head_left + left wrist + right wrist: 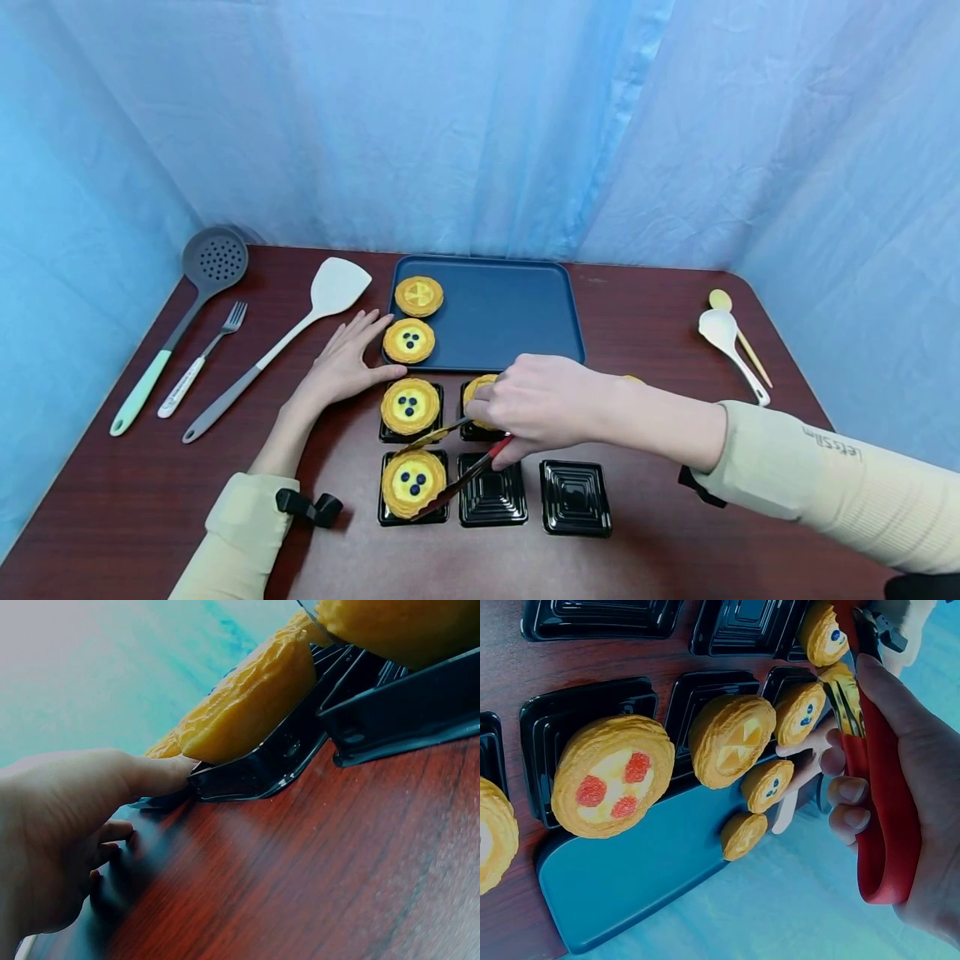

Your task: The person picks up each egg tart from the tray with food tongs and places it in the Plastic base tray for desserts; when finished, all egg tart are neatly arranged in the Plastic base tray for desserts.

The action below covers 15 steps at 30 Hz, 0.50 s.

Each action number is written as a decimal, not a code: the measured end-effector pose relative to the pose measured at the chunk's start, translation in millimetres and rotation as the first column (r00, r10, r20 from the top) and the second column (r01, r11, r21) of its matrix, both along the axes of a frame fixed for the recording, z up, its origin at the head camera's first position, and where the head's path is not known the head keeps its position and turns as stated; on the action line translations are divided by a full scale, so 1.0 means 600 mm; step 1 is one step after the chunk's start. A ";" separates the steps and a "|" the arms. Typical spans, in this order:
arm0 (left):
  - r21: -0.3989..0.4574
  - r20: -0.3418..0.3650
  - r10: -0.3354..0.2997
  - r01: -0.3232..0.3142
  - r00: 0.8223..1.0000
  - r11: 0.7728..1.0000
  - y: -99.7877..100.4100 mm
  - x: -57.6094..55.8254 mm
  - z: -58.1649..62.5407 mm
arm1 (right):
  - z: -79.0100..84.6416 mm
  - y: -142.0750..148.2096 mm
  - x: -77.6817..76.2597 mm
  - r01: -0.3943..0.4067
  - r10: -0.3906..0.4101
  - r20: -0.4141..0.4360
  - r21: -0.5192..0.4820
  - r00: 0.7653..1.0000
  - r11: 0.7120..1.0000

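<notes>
My right hand [551, 400] grips red-handled tongs [891, 817]. The tongs' two arms reach to either side of a blueberry tart [412, 483], which sits in the front left black plastic box [386, 515]. Whether they squeeze it, I cannot tell. My left hand [343, 367] lies with fingers spread by the near left corner of the blue tray [502, 317]. In the left wrist view its thumb [161, 774] touches the corner of a box holding another blueberry tart [251, 705]. On the tray's left side are a blueberry tart [408, 341] and a wedge-topped tart [418, 297].
More black boxes [492, 492] [575, 497] stand in the front row. Behind them, in the right wrist view, are a wedge-topped tart [733, 740] and a red-berry tart [615, 776]. A skimmer [215, 258], fork [202, 358] and turner [340, 287] lie left; a ladle [720, 329] and spoon [720, 298] right.
</notes>
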<state>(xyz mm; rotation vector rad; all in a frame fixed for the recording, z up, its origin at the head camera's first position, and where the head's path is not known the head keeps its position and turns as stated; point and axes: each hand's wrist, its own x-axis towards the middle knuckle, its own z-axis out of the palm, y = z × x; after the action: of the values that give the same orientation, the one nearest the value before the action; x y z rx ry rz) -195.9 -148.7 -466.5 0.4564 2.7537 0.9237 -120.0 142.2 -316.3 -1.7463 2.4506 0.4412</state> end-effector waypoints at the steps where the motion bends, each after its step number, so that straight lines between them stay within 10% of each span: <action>1: -0.001 -0.001 0.000 0.000 1.000 1.000 0.000 0.000 0.000 | 0.000 0.000 0.000 0.000 0.000 0.001 -0.001 1.000 1.000; 15: -0.002 0.001 0.002 -0.002 1.000 1.000 -0.002 0.000 -0.001 | -0.003 -0.003 0.000 -0.004 0.004 -0.006 0.007 1.000 1.000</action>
<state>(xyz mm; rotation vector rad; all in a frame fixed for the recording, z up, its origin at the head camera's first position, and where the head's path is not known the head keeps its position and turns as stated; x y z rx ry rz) -195.7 -149.8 -466.8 0.4531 2.7544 0.9207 -119.9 140.6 -317.9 -1.7505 2.4473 0.4552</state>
